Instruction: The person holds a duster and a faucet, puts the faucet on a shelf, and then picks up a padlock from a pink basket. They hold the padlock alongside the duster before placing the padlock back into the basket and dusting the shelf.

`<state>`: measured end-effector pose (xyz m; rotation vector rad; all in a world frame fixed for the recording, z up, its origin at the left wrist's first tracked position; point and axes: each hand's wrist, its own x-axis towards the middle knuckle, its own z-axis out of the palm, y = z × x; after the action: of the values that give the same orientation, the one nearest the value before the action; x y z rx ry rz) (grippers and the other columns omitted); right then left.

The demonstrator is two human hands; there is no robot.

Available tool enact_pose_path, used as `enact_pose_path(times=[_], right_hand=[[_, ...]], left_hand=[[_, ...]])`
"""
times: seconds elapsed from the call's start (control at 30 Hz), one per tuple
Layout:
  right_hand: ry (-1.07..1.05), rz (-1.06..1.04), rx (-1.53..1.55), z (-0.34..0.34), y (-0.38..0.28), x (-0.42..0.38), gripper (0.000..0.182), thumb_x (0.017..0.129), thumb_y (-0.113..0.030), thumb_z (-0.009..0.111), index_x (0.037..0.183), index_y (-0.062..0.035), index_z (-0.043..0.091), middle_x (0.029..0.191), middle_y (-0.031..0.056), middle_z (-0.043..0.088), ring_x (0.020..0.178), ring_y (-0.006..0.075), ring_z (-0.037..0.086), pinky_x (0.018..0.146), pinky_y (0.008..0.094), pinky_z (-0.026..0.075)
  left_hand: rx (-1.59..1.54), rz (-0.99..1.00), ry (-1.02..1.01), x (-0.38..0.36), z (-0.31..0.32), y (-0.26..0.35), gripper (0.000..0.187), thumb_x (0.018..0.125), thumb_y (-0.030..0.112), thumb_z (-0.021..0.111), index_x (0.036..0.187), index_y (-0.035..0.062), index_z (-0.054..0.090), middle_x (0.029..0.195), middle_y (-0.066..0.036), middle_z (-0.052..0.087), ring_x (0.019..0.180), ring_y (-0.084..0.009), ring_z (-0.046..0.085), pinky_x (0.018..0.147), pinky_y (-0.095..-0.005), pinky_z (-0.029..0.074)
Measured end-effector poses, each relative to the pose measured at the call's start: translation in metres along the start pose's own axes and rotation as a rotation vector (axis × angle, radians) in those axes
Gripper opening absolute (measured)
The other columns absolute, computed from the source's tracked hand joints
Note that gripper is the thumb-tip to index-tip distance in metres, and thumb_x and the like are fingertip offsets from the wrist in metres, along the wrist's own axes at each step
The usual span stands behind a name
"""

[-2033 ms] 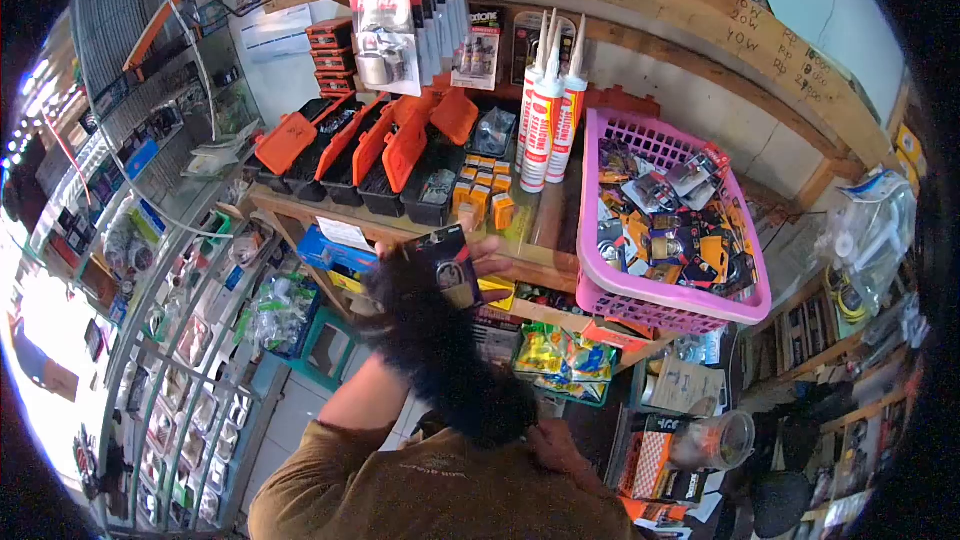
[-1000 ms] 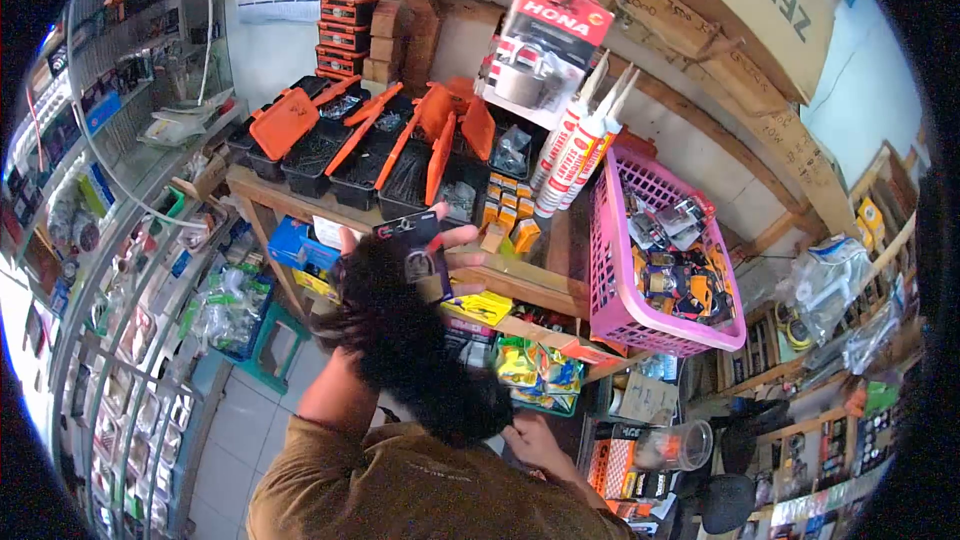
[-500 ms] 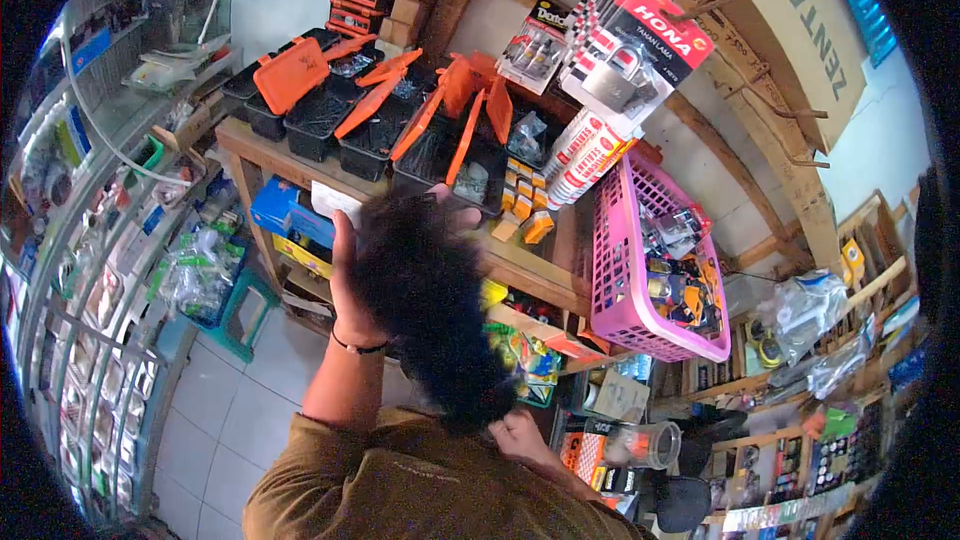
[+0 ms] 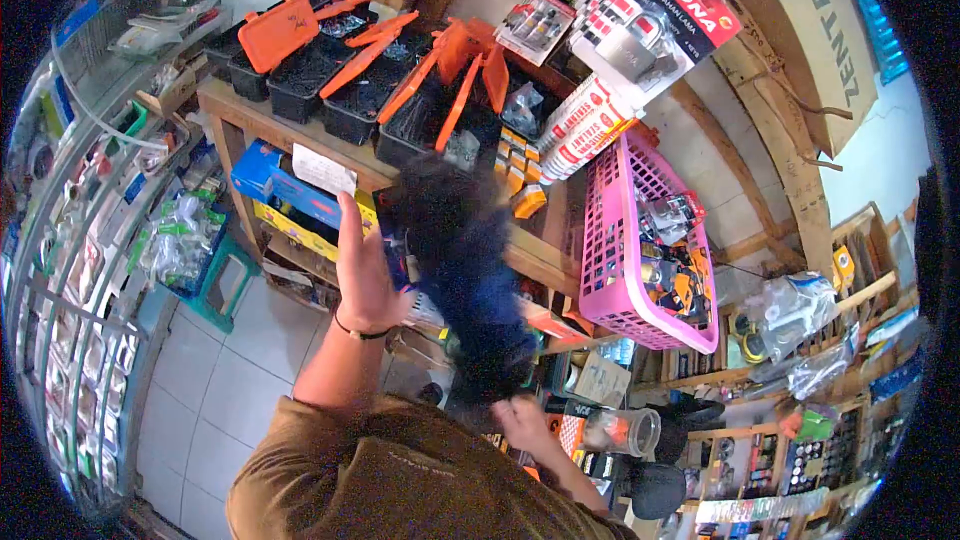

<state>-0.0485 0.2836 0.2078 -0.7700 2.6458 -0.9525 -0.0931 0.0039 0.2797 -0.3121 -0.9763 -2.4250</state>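
A dark, fluffy duster point(image 4: 475, 280), blurred by motion, slants between my two hands, its upper end near the wooden shelf's front edge. My left hand point(image 4: 368, 280), with a thin bracelet at the wrist, is raised beside the duster, palm bare and one digit stretched upward; its other fingers are not clear. Lower right, my right hand point(image 4: 522, 424) is closed at the duster's lower end. Behind the duster's top are black bins point(image 4: 355, 110) with raised orange lids point(image 4: 280, 32) and small yellow-orange boxes point(image 4: 522, 185).
A pink basket point(image 4: 650, 310) of packaged goods stands right of the bins. Carded padlocks point(image 4: 640, 45) hang above it. Blue boxes point(image 4: 290, 190) sit under the shelf top. A green stool point(image 4: 228, 290) stands on the tiled floor, beside glass shelving at left.
The view has shifted slightly. The duster has swung away from my left hand, showing more of its palm. My right hand remains at the duster's lower end.
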Motion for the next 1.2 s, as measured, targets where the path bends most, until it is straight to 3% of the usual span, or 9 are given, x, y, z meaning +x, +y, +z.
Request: enact_pose_path(times=[0.1, 0.37, 0.47, 0.6, 0.67, 0.87, 0.93, 1.13, 1.2], right_hand=[[0.041, 0.038, 0.096, 0.015, 0.024, -0.011, 0.039, 0.08, -0.026, 0.053, 0.054, 0.002, 0.044, 0.048, 0.0189, 0.041, 0.04, 0.0291, 0.041, 0.04, 0.0373, 0.031], [0.027, 0.114, 0.21, 0.011, 0.022, -0.024, 0.039, 0.082, -0.025, 0.052, 0.055, 0.0016, 0.043, 0.047, 0.0153, 0.04, 0.039, 0.0207, 0.039, 0.041, 0.0361, 0.032], [0.105, 0.341, 0.403, 0.015, 0.031, -0.032, 0.037, 0.081, -0.024, 0.053, 0.055, 0.001, 0.043, 0.047, 0.0149, 0.04, 0.041, 0.0225, 0.04, 0.041, 0.0359, 0.033], [-0.062, -0.059, 0.017, 0.014, 0.02, -0.033, 0.038, 0.084, -0.026, 0.05, 0.058, 0.0013, 0.048, 0.048, 0.0128, 0.042, 0.041, 0.0166, 0.039, 0.041, 0.034, 0.031], [0.156, 0.328, 0.421, 0.022, 0.016, -0.035, 0.038, 0.081, -0.023, 0.054, 0.054, 0.0006, 0.042, 0.047, 0.0135, 0.037, 0.038, 0.0206, 0.035, 0.039, 0.0348, 0.029], [-0.051, -0.026, 0.051, 0.023, 0.013, -0.031, 0.039, 0.084, -0.027, 0.05, 0.057, 0.0013, 0.049, 0.045, 0.0125, 0.041, 0.039, 0.0167, 0.037, 0.04, 0.0329, 0.031], [0.127, 0.272, 0.324, 0.031, 0.01, -0.033, 0.038, 0.082, -0.025, 0.052, 0.056, 0.0011, 0.046, 0.045, 0.0142, 0.039, 0.038, 0.0221, 0.038, 0.04, 0.0345, 0.031], [-0.111, 0.071, 0.087, 0.029, 0.012, -0.029, 0.04, 0.084, -0.031, 0.049, 0.062, 0.002, 0.052, 0.048, 0.0146, 0.043, 0.04, 0.0201, 0.04, 0.041, 0.0339, 0.033], [0.083, 0.301, 0.368, 0.035, 0.012, -0.027, 0.04, 0.084, -0.03, 0.049, 0.06, 0.001, 0.049, 0.048, 0.0158, 0.041, 0.04, 0.0211, 0.041, 0.041, 0.0347, 0.033]], left_hand=[[-0.836, -0.296, -0.277, 0.014, -0.004, -0.009, 0.091, 0.07, 0.068, 0.041, 0.131, 0.003, 0.02, 0.125, -0.024, 0.035, 0.11, -0.0431, 0.039, 0.087, -0.0584, 0.032], [-0.775, -0.259, -0.366, 0.002, -0.003, -0.013, 0.084, 0.077, 0.067, 0.024, 0.128, 0.0013, 0.026, 0.13, -0.02, 0.03, 0.115, -0.0323, 0.038, 0.095, -0.046, 0.031], [-0.734, -0.358, -0.003, -0.005, 0.008, -0.008, 0.081, 0.079, 0.065, 0.022, 0.127, 0.0, 0.028, 0.126, -0.02, 0.037, 0.114, -0.0317, 0.04, 0.096, -0.0433, 0.031], [-0.768, -0.379, -0.187, -0.004, -0.005, -0.018, 0.086, 0.074, 0.07, 0.027, 0.129, 0.0035, 0.026, 0.127, -0.02, 0.035, 0.113, -0.0371, 0.039, 0.093, -0.0509, 0.03], [-0.767, -0.403, 0.047, -0.008, 0.006, -0.007, 0.081, 0.076, 0.068, 0.028, 0.127, 0.0058, 0.032, 0.127, -0.019, 0.036, 0.114, -0.0338, 0.038, 0.094, -0.0491, 0.031], [-0.834, -0.321, -0.36, -0.003, -0.011, -0.017, 0.078, 0.077, 0.065, 0.032, 0.128, 0.006, 0.031, 0.126, -0.02, 0.037, 0.115, -0.0344, 0.037, 0.097, -0.0494, 0.026], [-0.801, -0.342, 0.139, -0.01, 0.001, -0.006, 0.084, 0.073, 0.067, 0.036, 0.129, 0.0056, 0.027, 0.125, -0.023, 0.037, 0.112, -0.0391, 0.039, 0.094, -0.0547, 0.026], [-0.749, -0.22, -0.362, -0.005, -0.015, -0.009, 0.077, 0.079, 0.062, 0.03, 0.125, 0.0004, 0.033, 0.123, -0.018, 0.042, 0.111, -0.0327, 0.043, 0.095, -0.0456, 0.032], [-0.787, -0.321, 0.142, -0.011, -0.007, 0.002, 0.083, 0.075, 0.067, 0.032, 0.126, 0.0022, 0.03, 0.119, -0.022, 0.044, 0.107, -0.037, 0.045, 0.091, -0.0519, 0.033]])
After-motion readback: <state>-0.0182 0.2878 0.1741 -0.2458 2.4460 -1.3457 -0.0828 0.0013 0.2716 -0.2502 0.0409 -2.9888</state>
